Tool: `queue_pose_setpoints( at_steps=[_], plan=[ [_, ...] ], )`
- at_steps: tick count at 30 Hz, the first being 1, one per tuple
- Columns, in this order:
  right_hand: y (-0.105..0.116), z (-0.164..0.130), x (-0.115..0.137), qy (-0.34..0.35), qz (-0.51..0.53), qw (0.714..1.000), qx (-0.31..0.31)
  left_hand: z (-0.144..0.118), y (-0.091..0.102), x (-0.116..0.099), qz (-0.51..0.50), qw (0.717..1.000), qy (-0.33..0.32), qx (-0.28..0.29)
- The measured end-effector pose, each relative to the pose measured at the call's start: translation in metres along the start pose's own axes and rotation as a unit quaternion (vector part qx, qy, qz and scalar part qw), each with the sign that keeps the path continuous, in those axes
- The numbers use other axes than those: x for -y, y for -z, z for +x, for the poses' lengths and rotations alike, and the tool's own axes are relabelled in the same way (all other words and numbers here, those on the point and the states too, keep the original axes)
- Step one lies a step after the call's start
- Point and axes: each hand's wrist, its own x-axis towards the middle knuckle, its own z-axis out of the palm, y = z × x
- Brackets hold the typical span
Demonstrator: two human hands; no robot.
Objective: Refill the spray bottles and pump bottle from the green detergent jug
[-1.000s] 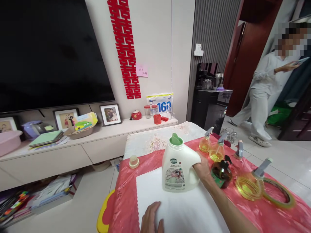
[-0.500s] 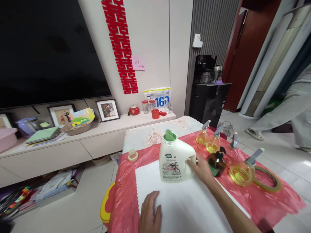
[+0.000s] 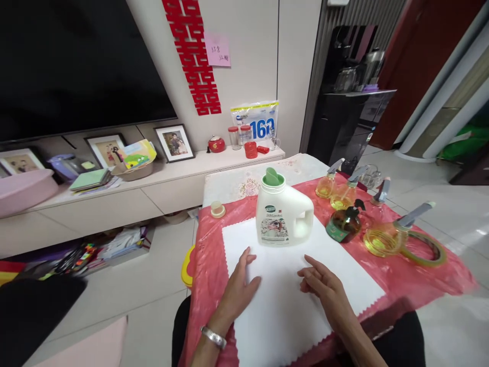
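A white detergent jug (image 3: 280, 216) stands upright on a white scalloped-edge sheet (image 3: 282, 306), its green pouring spout uncovered and its handle to the right. My left hand (image 3: 240, 285) is held over the sheet in front of the jug, fingers apart and nothing in them. To the right, my right hand (image 3: 324, 285) hovers near the jug's base with loosely curled, parted fingers, also holding nothing. Neither hand touches the jug. A pale cap (image 3: 217, 209) sits on the red plastic cover (image 3: 208, 255) to the left of the jug.
On the right of the table are several spray bottles of yellow liquid, one of them (image 3: 382, 239) by a roll of tape (image 3: 426, 248), plus a dark pump bottle (image 3: 344, 224). A low cabinet (image 3: 168, 181) with jars and photo frames runs along the wall.
My right hand has let go of the jug's handle and come back toward me. My left hand has lifted slightly. The view has tilted down, and the person at the right is out of sight.
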Motion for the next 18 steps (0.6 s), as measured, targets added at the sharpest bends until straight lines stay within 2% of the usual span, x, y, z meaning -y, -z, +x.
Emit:
queue_pose_setpoints(
  at_steps=[4, 7, 10, 12, 14, 16, 18],
  plan=[
    [-0.012, -0.005, 0.001, -0.024, 0.006, 0.999, 0.041, -0.011, 0.003, -0.002, -0.013, 0.999, 0.029, 0.008],
    [-0.016, -0.01, 0.008, -0.021, -0.01, 0.998, 0.065, -0.02, 0.006, -0.005, -0.048, 0.998, 0.045, -0.012],
    [-0.021, -0.024, 0.025, 0.008, -0.045, 0.996, 0.074, -0.034, 0.01, -0.018, -0.048, 0.997, 0.032, -0.048],
    [-0.027, -0.038, 0.041, 0.084, -0.114, 0.989, 0.053, -0.045, 0.011, -0.031, 0.0, 0.996, -0.005, -0.084],
    [-0.036, -0.052, 0.056, 0.206, -0.191, 0.96, -0.004, -0.055, 0.008, -0.043, 0.065, 0.987, -0.053, -0.134],
    [-0.043, -0.062, 0.064, 0.327, -0.253, 0.909, -0.059, -0.061, 0.001, -0.05, 0.136, 0.967, -0.092, -0.196],
    [-0.047, -0.063, 0.063, 0.42, -0.32, 0.843, -0.098, -0.063, -0.007, -0.05, 0.209, 0.939, -0.13, -0.241]
  ],
)
